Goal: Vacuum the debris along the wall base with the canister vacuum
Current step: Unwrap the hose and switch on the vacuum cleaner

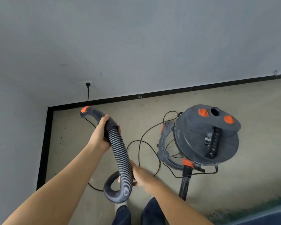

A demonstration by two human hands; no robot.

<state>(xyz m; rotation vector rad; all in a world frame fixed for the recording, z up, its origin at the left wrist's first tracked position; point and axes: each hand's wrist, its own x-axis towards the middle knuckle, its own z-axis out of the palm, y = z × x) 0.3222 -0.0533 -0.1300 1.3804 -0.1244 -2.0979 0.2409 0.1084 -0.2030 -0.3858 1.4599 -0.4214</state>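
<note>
A dark grey canister vacuum (199, 135) with orange knobs stands on the floor at the right. Its ribbed black hose (120, 153) loops from the canister's front port up into both my hands. My left hand (102, 132) grips the hose where it joins the curved grey handle, whose orange-tipped end (86, 109) points toward the corner. My right hand (139, 174) holds the hose lower down, fingers wrapped round it. Small dark specks of debris (157, 100) lie along the black baseboard (169, 91).
A black power cord (141, 143) snakes over the beige floor from a wall socket (88, 84) to the canister. Grey walls meet in a corner at the left. My legs (136, 213) are at the bottom. A dark green patch (258, 207) marks the floor at lower right.
</note>
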